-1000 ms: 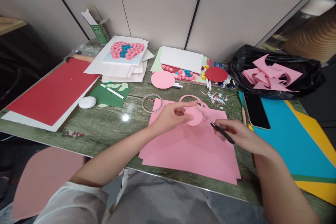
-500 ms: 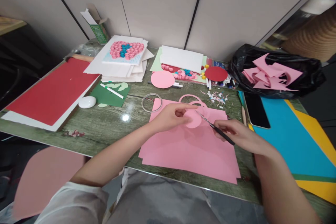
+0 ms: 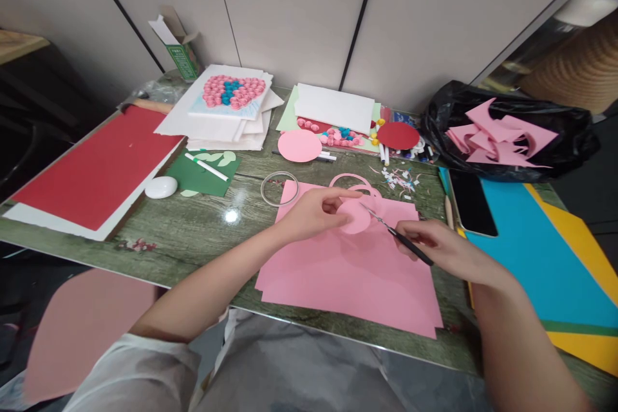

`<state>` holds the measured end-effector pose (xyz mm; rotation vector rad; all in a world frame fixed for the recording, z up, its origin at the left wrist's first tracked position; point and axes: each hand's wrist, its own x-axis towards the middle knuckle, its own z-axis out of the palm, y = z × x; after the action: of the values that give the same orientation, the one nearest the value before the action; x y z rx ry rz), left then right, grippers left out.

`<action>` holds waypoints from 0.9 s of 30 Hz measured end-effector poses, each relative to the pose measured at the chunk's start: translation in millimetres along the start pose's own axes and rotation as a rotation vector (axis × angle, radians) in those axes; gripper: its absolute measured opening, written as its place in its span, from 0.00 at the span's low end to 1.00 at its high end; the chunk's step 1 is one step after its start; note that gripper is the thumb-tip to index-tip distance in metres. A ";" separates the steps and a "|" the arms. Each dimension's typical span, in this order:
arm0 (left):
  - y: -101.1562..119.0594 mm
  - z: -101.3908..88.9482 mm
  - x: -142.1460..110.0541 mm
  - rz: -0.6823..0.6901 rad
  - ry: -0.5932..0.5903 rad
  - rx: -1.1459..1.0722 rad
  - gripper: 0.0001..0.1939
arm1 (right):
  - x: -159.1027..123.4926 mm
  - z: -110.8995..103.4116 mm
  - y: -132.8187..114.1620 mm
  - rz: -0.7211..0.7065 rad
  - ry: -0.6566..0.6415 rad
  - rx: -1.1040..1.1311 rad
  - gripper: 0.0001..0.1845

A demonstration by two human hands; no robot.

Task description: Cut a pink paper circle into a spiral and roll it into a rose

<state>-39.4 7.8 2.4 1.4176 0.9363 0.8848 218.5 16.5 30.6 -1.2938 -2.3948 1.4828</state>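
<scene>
Between thumb and fingers, my left hand [image 3: 318,212] pinches a pink paper disc [image 3: 356,217] over a stack of pink sheets [image 3: 347,283]. My right hand [image 3: 429,241] is closed around the black handles of a pair of scissors [image 3: 408,244]. Their metal blades reach the disc's right edge; whether they are parted is too small to tell. A curled pink paper strip [image 3: 352,179] lies behind the disc, partly hidden by it. Left of the sheets' far corner rests a round metal ring [image 3: 280,189], overlapping the pink paper.
Pink offcuts [image 3: 502,135] lie in a black plastic bag [image 3: 574,135] at the far right. Near my right arm are a phone [image 3: 472,203] and blue card [image 3: 545,251]. A white oval object [image 3: 161,188] sits beside green paper [image 3: 203,180]. Paper scraps [image 3: 400,181] lie behind the sheets.
The disc has shifted slightly left and down against the scissors. Both hands stay in nearly the same place, and their grips look unchanged.
</scene>
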 end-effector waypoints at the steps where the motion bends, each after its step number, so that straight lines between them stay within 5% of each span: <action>1: -0.1 -0.1 0.1 0.002 0.003 0.001 0.22 | -0.1 -0.3 -0.5 0.002 -0.001 0.001 0.12; 27: 7.0 -3.6 -0.5 0.007 0.077 -0.026 0.20 | -2.0 -2.6 6.9 0.008 0.025 -0.005 0.12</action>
<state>-42.5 8.6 9.6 1.3731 0.9751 0.9592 225.2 18.4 27.5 -1.3167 -2.3825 1.4537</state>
